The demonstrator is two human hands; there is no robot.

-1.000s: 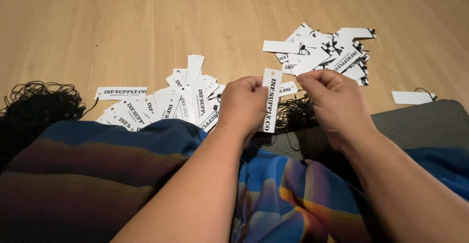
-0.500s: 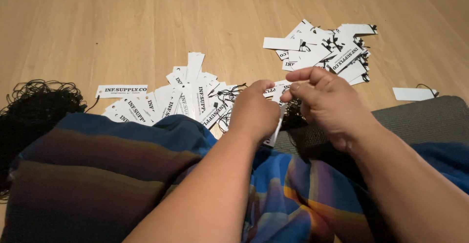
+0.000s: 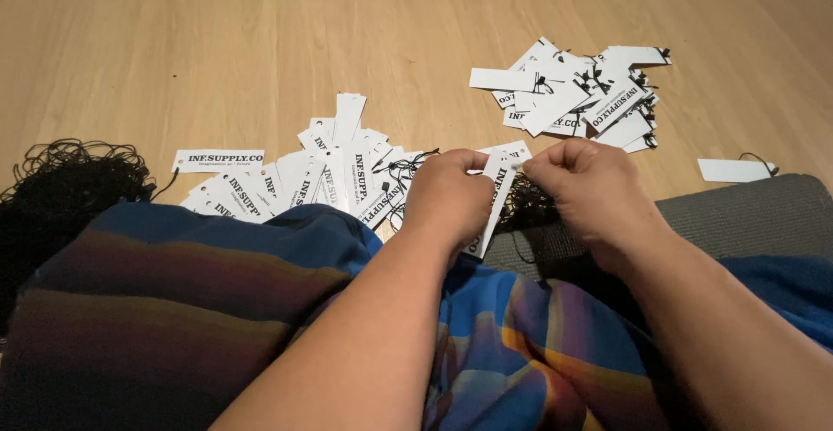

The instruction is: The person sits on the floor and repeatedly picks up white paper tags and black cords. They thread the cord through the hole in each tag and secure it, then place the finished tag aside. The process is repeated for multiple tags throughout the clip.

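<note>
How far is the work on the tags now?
Done: a far pile of white tags with black strings on. In hand: the left hand and right hand hold one tag between them. Left: the near pile of mostly stringless tags and the loose strings.

Bare wooden floor (image 3: 260,32) runs wide across the far side and the far left, open for a hand to pass. Near the middle, a spread pile of white tags (image 3: 330,175) blocks the floor just left of the left hand (image 3: 447,197). A second heap of strung tags (image 3: 581,93) sits far right, with a clear strip of floor between the two heaps. A tangle of black cords (image 3: 65,179) fills the near left. One loose tag (image 3: 733,169) lies at the right, beside a grey mat (image 3: 746,214). Between the hands and under the right hand (image 3: 590,192), what seems to be more dark cord crowds the gap.
</note>
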